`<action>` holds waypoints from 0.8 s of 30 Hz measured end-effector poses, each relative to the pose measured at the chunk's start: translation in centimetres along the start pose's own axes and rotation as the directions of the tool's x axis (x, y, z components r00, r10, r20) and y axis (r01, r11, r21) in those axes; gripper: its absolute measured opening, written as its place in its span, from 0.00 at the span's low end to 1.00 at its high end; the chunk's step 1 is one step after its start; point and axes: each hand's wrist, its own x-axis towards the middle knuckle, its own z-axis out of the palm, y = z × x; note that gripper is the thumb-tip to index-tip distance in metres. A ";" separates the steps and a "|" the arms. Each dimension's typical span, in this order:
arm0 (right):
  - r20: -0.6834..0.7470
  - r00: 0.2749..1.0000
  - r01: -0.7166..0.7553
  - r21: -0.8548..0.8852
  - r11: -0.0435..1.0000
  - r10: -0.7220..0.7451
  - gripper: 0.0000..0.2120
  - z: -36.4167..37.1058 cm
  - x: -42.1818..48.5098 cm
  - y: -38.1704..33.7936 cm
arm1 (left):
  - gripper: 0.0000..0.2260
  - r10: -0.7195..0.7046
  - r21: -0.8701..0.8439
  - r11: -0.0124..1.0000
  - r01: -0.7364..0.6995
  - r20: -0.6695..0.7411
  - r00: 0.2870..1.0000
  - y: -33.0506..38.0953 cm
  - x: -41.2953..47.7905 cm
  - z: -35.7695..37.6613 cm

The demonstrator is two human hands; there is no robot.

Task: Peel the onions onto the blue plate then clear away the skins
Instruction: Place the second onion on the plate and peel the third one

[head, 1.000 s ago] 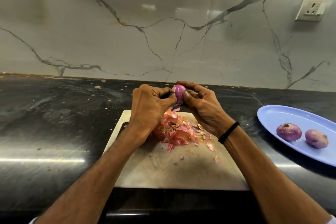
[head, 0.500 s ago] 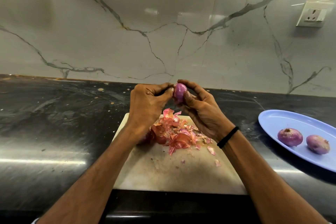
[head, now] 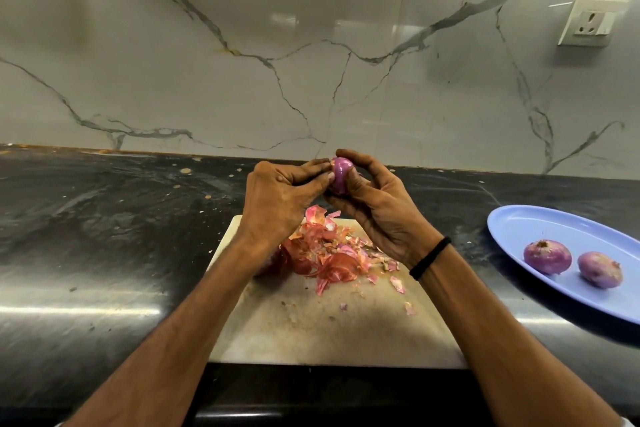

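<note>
Here, an onion was clamped between the curled fingers of the left hand and right hand; skins were heaped below those fingers, and the blue plate was set well to their right.

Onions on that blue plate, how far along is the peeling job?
Done: two peeled purple onions lie on the oval blue plate. In hand: the right hand holds a third small purple onion while the left hand picks at it. Left: plating it, then clearing the pink skin pile from the beige cutting board.
</note>
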 end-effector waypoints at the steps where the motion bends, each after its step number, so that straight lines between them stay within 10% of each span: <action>1: -0.005 1.000 0.002 -0.006 1.000 -0.002 0.19 0.0 0.0 0.1 | 0.14 -0.002 0.003 1.000 0.002 0.002 1.000 -0.1 0.0 0.0; 19: -0.003 1.000 0.011 -0.081 0.997 -0.011 0.18 0.7 0.0 1.2 | 0.10 0.261 0.280 0.938 -0.205 -0.180 0.948 -0.1 -1.5 1.3; 24: 0.039 0.999 0.000 0.003 1.000 0.000 0.19 0.8 -0.1 0.6 | 0.08 0.103 0.048 0.994 -0.094 -0.213 0.972 0.6 -0.9 0.7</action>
